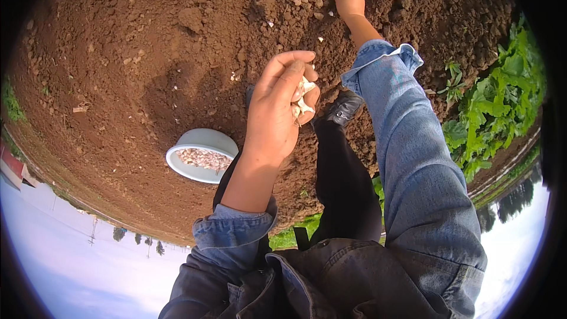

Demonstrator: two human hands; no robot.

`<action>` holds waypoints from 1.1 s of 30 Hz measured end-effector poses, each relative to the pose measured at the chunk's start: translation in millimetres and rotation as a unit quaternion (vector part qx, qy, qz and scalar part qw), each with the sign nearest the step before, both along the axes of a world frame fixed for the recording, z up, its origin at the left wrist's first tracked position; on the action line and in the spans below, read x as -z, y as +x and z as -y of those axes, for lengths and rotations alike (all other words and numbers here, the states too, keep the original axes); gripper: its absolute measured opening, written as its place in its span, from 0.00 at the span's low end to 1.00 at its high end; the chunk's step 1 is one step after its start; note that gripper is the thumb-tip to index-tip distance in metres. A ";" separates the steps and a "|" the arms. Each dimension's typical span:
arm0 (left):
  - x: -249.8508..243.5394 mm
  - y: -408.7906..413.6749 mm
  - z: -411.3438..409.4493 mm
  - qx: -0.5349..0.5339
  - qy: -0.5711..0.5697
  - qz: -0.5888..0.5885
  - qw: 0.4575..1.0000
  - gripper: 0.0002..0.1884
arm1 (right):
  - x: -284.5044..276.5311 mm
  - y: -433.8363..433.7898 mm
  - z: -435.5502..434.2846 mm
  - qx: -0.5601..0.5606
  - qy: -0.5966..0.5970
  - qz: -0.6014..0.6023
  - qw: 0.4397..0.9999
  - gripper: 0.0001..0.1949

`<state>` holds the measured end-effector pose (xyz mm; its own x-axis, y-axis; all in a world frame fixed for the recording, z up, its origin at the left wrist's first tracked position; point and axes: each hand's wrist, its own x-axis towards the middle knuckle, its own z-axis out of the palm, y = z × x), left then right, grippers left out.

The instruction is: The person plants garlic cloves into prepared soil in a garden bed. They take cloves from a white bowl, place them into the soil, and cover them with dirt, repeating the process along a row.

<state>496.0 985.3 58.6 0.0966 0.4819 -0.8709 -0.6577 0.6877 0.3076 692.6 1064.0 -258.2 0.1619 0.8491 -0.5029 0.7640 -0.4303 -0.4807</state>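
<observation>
My left hand [277, 102] is raised over the brown soil, its fingers curled around several garlic cloves [302, 97] with pale, papery skins. Farther out, at the upper right, my right hand [349, 1] reaches down to the soil with thumb and forefinger brought together at its surface; whether a clove is between them cannot be seen. Single pale cloves lie on the ground near that hand, one [320, 39] just below it and another [270, 23] farther left.
A pale blue plastic basin [215, 136] holding many cloves [203, 158] stands on the soil left of my left forearm. My black shoe [345, 107] is planted between my arms. Leafy green plants [500, 106] grow at the right. Clods and small stones dot the tilled soil [110, 75].
</observation>
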 end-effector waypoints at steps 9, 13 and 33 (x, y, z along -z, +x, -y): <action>14.9 28.1 -75.8 0.102 0.099 0.011 0.990 0.17 | -11.7 33.3 -0.9 -0.063 0.061 0.009 0.996 0.18; 36.4 40.5 -101.4 0.149 0.197 0.013 0.969 0.21 | -94.1 54.1 -12.9 0.072 0.109 -0.184 0.974 0.13; 110.7 136.2 -88.5 0.398 0.280 -0.104 0.867 0.26 | -194.9 82.1 36.3 -0.105 0.418 -0.132 0.893 0.12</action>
